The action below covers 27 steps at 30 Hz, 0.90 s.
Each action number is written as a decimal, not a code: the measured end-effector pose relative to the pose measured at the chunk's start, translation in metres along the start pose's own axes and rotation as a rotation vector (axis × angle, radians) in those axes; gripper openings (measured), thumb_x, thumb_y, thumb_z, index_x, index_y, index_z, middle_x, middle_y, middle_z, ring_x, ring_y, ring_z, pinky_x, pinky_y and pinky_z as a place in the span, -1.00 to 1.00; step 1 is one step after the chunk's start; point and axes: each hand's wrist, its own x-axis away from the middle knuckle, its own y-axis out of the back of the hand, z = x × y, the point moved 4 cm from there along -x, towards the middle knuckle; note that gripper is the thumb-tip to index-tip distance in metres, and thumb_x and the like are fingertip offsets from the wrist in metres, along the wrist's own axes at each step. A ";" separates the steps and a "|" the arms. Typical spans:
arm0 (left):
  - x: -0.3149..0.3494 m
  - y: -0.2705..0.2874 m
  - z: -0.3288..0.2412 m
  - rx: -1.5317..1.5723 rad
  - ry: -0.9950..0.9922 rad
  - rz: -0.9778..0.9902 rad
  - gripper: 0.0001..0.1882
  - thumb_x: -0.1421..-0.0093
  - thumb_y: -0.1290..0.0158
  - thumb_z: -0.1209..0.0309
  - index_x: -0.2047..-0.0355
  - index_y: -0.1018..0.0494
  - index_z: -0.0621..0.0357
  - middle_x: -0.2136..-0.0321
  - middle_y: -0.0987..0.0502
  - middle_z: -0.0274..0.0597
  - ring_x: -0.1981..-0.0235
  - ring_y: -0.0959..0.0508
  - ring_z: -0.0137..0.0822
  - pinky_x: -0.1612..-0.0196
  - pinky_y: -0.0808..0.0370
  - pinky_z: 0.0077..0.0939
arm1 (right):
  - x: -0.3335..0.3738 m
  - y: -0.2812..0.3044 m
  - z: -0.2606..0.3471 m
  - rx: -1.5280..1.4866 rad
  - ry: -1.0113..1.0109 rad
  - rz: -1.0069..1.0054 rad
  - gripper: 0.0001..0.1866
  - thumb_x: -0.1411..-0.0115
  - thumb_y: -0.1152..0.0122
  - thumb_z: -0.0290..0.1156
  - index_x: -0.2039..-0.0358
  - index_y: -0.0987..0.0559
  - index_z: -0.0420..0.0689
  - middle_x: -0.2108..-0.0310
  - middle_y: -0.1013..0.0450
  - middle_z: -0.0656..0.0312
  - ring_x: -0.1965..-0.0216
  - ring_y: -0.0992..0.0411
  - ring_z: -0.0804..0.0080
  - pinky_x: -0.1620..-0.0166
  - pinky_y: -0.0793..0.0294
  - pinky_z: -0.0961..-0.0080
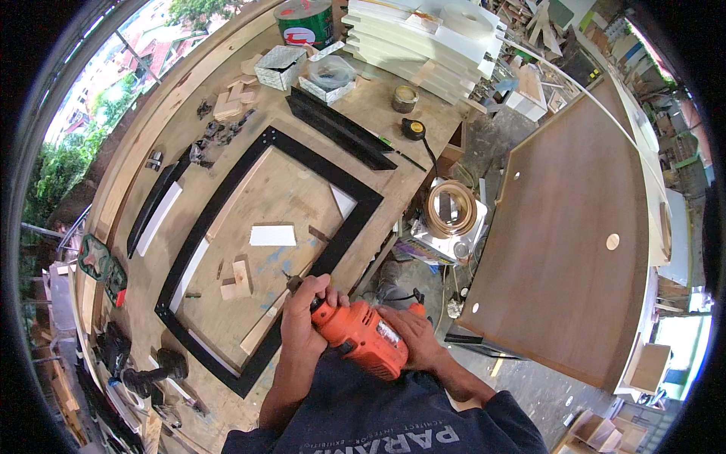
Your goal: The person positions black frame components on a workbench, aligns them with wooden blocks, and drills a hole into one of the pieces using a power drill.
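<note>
Holding an orange drill (359,333) close against my dark shirt, I have it between both hands, just over the near edge of the table (265,197). My left hand (304,312) is curled round its front end, by the chuck; my right hand (416,337) is wrapped round the grip at its right side. Whether a finger rests on the trigger is hidden.

The drill's long axis slants from my belly up and to the left, with the thin bit (286,273) pointing forward and leftward, away from me. It crosses the near long side of a black frame (367,200), whose own long axis runs from lower left to upper right. My left hand is the nearer to that frame; the bit's tip appears over its inner edge, but I cannot tell how high above.

Inside the frame lie a white strip (273,235) and, closer to the bit, a pale wood block (240,280). Beyond the frame are black lengths (340,132), a tape measure (413,129) and, at the far end, a green tin (305,24) beside stacked white panels (416,57). Off to my right stands a large brown board (567,234).
</note>
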 end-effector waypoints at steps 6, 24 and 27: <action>-0.038 -0.064 0.026 0.015 0.070 0.244 -0.61 -0.42 0.09 0.11 0.25 -0.48 0.22 0.37 -0.55 -0.03 0.25 -0.56 -0.11 0.04 -0.48 -0.12 | 0.020 0.060 -0.047 -0.076 0.007 -0.049 -0.01 0.13 -0.58 -0.10 -0.25 -0.38 -0.36 -0.18 -0.47 -0.12 -0.03 -0.57 -0.03 -0.05 -0.56 0.21; -0.221 -0.019 0.056 -2.082 -0.967 -0.106 -0.01 -0.18 -0.26 -0.07 -0.40 -0.14 0.34 -0.47 -0.04 0.17 -0.49 -0.03 0.13 -0.41 -0.07 0.17 | 0.093 0.172 -0.128 -0.222 -0.757 -0.277 -0.15 0.13 -0.56 -0.33 -0.19 -0.45 -0.38 0.02 -0.60 -0.05 0.02 -0.60 0.21 -0.09 -0.54 0.31; -0.227 -0.012 0.061 -2.067 -1.018 -0.076 -0.06 -0.21 -0.26 0.00 -0.39 -0.16 0.36 -0.45 -0.07 0.19 -0.48 -0.06 0.13 -0.42 -0.10 0.09 | 0.082 0.177 -0.139 -0.217 -0.774 -0.226 -0.17 0.13 -0.57 -0.36 -0.18 -0.46 -0.36 0.02 -0.60 -0.05 0.00 -0.59 0.22 -0.11 -0.52 0.29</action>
